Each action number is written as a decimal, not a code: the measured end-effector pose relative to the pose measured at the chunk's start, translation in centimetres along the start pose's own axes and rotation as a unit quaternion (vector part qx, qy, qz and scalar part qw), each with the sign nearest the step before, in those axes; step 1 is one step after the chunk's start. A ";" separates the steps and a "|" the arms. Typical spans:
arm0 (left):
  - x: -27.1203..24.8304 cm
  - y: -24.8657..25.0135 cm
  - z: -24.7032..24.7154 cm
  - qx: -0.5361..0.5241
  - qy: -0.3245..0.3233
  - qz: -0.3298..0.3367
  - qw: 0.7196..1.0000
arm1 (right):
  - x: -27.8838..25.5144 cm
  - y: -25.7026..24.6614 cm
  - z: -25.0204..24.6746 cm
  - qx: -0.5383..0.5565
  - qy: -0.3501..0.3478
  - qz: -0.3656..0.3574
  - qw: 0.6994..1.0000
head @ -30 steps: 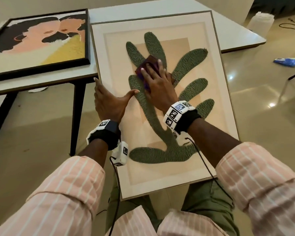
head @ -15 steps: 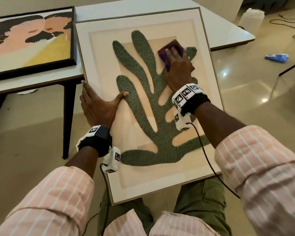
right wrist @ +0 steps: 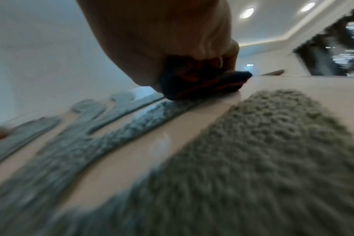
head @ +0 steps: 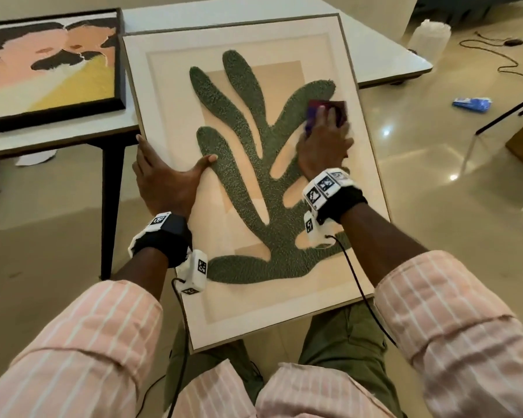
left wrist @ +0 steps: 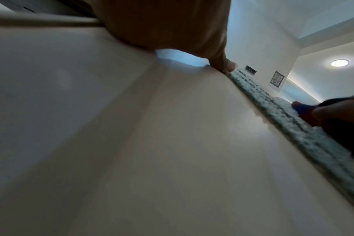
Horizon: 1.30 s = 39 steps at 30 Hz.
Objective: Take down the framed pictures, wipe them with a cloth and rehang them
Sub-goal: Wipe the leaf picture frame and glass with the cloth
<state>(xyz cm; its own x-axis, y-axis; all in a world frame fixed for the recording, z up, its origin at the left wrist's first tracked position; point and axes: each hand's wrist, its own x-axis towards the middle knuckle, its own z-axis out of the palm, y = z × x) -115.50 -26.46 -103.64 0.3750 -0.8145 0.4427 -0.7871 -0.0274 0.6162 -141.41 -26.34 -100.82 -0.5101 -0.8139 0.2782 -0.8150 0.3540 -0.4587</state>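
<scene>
Left hand (head: 163,179) lies flat on the stiff, glazed framed picture (head: 284,46); right hand (head: 322,146) clutches the cloth (head: 341,107). Likely fragile: lift by its side edges.

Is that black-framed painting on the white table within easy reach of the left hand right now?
Probably yes: the left hand rests flat on the pale-framed green leaf picture, and the black-framed painting lies just beside it, nothing between.
</scene>
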 end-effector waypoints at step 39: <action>-5.4 0.8 1.1 0.040 0.013 -0.092 0.995 | -5.6 -3.7 1.9 -0.011 -0.058 -0.314 0.948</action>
<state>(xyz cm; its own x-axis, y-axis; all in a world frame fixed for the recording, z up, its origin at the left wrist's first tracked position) -118.70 -22.74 -106.30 0.5276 -0.7764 0.3447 -0.7403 -0.2211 0.6349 -134.97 -23.96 -102.26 0.1093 -0.9119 0.3957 -0.9543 -0.2076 -0.2149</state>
